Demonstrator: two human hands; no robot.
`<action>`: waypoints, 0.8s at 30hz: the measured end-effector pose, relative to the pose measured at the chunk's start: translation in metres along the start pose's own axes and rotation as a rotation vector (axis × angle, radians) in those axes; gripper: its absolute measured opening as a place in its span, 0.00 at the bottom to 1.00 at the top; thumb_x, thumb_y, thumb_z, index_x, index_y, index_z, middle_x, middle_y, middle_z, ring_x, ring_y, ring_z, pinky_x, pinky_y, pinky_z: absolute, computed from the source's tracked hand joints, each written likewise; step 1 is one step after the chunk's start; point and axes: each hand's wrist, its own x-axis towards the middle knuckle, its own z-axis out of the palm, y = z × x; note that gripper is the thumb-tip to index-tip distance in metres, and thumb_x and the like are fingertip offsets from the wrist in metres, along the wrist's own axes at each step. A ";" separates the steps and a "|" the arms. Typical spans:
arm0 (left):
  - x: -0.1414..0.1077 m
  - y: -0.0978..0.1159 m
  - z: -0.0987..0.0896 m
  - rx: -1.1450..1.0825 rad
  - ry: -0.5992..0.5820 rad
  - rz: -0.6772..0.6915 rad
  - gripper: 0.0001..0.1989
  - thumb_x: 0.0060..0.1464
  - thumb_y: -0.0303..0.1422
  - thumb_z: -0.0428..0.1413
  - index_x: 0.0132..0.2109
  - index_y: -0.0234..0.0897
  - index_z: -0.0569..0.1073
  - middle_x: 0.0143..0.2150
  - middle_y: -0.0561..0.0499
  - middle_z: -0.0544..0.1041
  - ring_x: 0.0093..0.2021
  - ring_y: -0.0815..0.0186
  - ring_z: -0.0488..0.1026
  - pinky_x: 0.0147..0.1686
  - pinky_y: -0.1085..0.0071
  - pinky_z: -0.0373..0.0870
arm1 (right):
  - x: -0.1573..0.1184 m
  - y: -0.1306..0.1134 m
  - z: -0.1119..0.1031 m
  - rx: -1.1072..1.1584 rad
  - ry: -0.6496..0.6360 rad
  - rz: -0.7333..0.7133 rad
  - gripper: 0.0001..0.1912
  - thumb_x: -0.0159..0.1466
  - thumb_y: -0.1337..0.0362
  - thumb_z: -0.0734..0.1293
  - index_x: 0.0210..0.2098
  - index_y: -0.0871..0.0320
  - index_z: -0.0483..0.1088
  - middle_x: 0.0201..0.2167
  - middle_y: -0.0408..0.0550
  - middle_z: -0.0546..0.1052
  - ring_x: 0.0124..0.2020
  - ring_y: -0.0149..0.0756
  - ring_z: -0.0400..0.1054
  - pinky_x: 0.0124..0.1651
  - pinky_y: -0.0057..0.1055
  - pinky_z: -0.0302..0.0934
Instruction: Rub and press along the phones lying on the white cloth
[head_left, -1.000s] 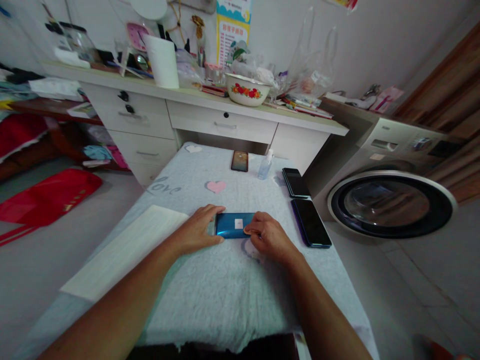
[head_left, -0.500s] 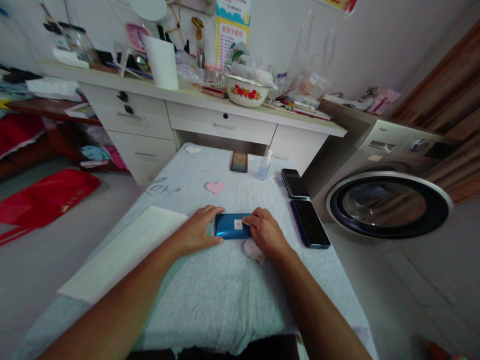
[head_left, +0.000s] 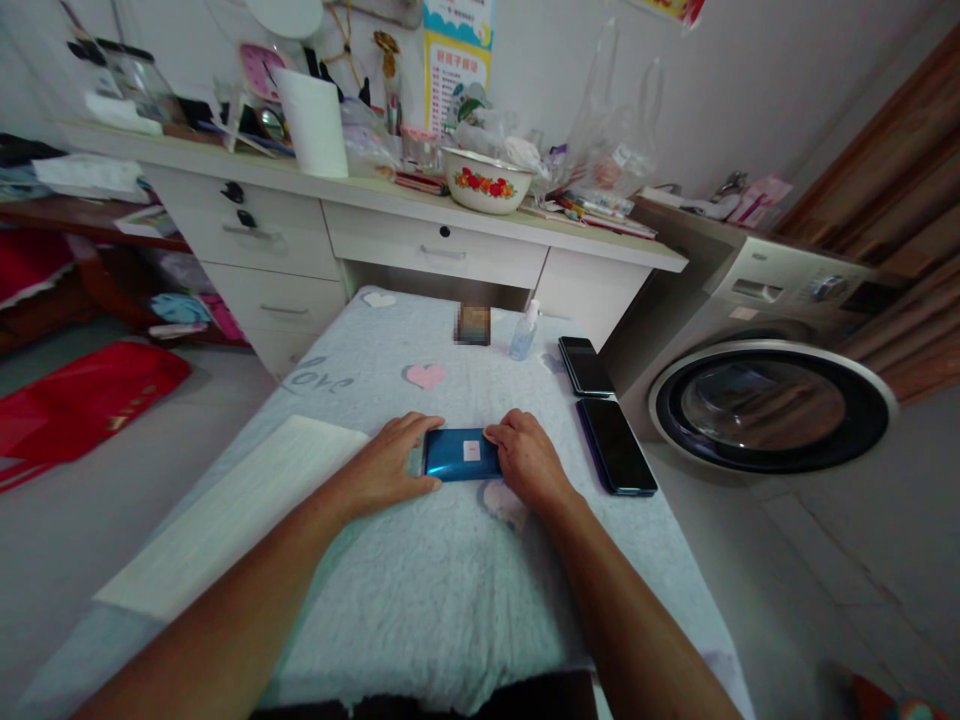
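A blue phone (head_left: pixel 450 462) lies back side up across the patterned cloth, with a small white label (head_left: pixel 472 451) on its back. My left hand (head_left: pixel 394 465) grips its left end, thumb on the near edge and fingers at the far edge. Over the right end rests my right hand (head_left: pixel 529 455), its fingers curled together and pressed against the phone near the far edge. Whatever those fingers may pinch is hidden or too small to name. To the right lie a dark phone (head_left: pixel 616 447) and a smaller one (head_left: pixel 585 366), both screen up.
A clear spray bottle (head_left: pixel 523 335) stands toward the back, beside a small blurred-out item (head_left: pixel 472 324). Left of my hands lies a long pale sheet (head_left: pixel 232 520). Behind the table are white drawers (head_left: pixel 435 245) with a flowered bowl (head_left: pixel 489 183) on top; a washing machine (head_left: pixel 765 300) stands right.
My right fingertips have shifted from beside the label to the phone's far edge. My left hand keeps its hold. The whole view has moved slightly.
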 end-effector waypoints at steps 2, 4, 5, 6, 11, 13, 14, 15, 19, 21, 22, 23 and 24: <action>0.000 0.000 0.000 -0.002 0.006 0.006 0.34 0.45 0.36 0.59 0.59 0.38 0.61 0.54 0.44 0.67 0.49 0.55 0.68 0.50 0.58 0.66 | 0.001 0.001 0.001 -0.010 0.003 0.001 0.15 0.65 0.72 0.58 0.42 0.55 0.75 0.37 0.48 0.70 0.41 0.36 0.60 0.46 0.29 0.53; 0.000 0.001 0.000 -0.007 0.008 0.009 0.33 0.45 0.36 0.59 0.59 0.38 0.61 0.54 0.44 0.67 0.50 0.55 0.68 0.51 0.58 0.66 | 0.002 0.002 0.002 -0.023 0.005 0.006 0.15 0.66 0.71 0.58 0.42 0.55 0.75 0.37 0.48 0.70 0.41 0.36 0.60 0.46 0.29 0.53; 0.000 0.001 0.000 -0.009 0.006 0.006 0.33 0.44 0.36 0.59 0.59 0.38 0.62 0.55 0.44 0.67 0.51 0.55 0.67 0.51 0.59 0.66 | 0.002 0.002 0.003 -0.030 0.007 0.011 0.15 0.66 0.70 0.57 0.41 0.55 0.75 0.37 0.48 0.70 0.41 0.36 0.60 0.46 0.29 0.53; 0.000 0.001 0.000 -0.011 0.005 0.003 0.33 0.44 0.36 0.59 0.59 0.38 0.62 0.55 0.44 0.67 0.51 0.54 0.67 0.51 0.59 0.66 | 0.002 0.002 0.004 -0.037 0.008 0.015 0.15 0.67 0.70 0.57 0.41 0.55 0.75 0.36 0.48 0.70 0.41 0.36 0.60 0.46 0.29 0.53; -0.001 0.001 0.000 -0.011 0.008 0.004 0.33 0.45 0.36 0.59 0.59 0.39 0.62 0.55 0.45 0.67 0.52 0.53 0.67 0.51 0.57 0.66 | 0.003 0.004 0.006 -0.069 0.038 0.009 0.14 0.68 0.68 0.57 0.41 0.54 0.75 0.35 0.48 0.70 0.40 0.36 0.60 0.44 0.29 0.53; -0.001 0.002 -0.001 -0.010 0.005 0.007 0.33 0.45 0.36 0.59 0.59 0.39 0.62 0.55 0.44 0.67 0.53 0.54 0.66 0.51 0.58 0.66 | 0.003 0.005 0.007 -0.079 0.050 0.011 0.14 0.68 0.68 0.58 0.40 0.54 0.75 0.35 0.48 0.70 0.39 0.36 0.60 0.44 0.29 0.53; -0.001 0.002 -0.001 -0.008 0.002 0.006 0.33 0.45 0.36 0.59 0.59 0.38 0.61 0.55 0.44 0.67 0.52 0.54 0.66 0.51 0.58 0.66 | 0.003 0.005 0.008 -0.081 0.053 0.010 0.14 0.68 0.68 0.58 0.40 0.54 0.75 0.35 0.48 0.70 0.39 0.36 0.60 0.44 0.29 0.53; -0.001 0.002 -0.001 -0.007 0.000 0.003 0.34 0.44 0.36 0.59 0.60 0.38 0.61 0.55 0.44 0.67 0.52 0.54 0.67 0.51 0.58 0.66 | 0.003 0.005 0.008 -0.079 0.054 0.008 0.14 0.68 0.68 0.58 0.40 0.54 0.75 0.35 0.48 0.70 0.38 0.36 0.60 0.44 0.29 0.53; 0.000 0.003 -0.001 -0.006 0.000 -0.005 0.34 0.44 0.36 0.58 0.59 0.38 0.61 0.54 0.44 0.67 0.50 0.54 0.68 0.50 0.58 0.67 | 0.002 0.004 0.007 -0.067 0.036 0.020 0.14 0.67 0.69 0.58 0.41 0.54 0.75 0.36 0.49 0.70 0.40 0.36 0.61 0.44 0.29 0.54; 0.000 0.003 -0.001 -0.005 0.003 -0.004 0.33 0.44 0.36 0.58 0.59 0.39 0.61 0.54 0.44 0.67 0.50 0.55 0.68 0.50 0.58 0.67 | 0.001 0.002 0.005 -0.053 0.015 0.025 0.15 0.66 0.70 0.58 0.42 0.54 0.75 0.36 0.49 0.70 0.41 0.36 0.61 0.45 0.29 0.54; 0.000 0.003 -0.001 -0.003 0.002 -0.004 0.33 0.44 0.36 0.58 0.59 0.39 0.62 0.54 0.44 0.67 0.50 0.55 0.68 0.50 0.58 0.66 | 0.000 0.001 0.002 -0.043 0.003 0.026 0.15 0.65 0.71 0.58 0.42 0.55 0.75 0.37 0.49 0.70 0.41 0.36 0.61 0.45 0.29 0.54; 0.000 0.003 -0.001 -0.001 0.002 -0.004 0.33 0.44 0.36 0.59 0.59 0.39 0.62 0.54 0.44 0.67 0.50 0.55 0.68 0.50 0.58 0.66 | 0.000 0.000 0.000 -0.031 -0.009 0.026 0.15 0.64 0.72 0.59 0.43 0.55 0.75 0.37 0.49 0.70 0.41 0.36 0.61 0.45 0.29 0.54; 0.000 0.003 -0.002 0.000 0.001 -0.005 0.34 0.44 0.36 0.59 0.59 0.39 0.62 0.54 0.44 0.67 0.50 0.54 0.68 0.50 0.58 0.66 | -0.001 -0.002 -0.003 -0.019 -0.022 0.027 0.16 0.64 0.73 0.59 0.43 0.55 0.75 0.37 0.50 0.70 0.41 0.36 0.62 0.45 0.29 0.55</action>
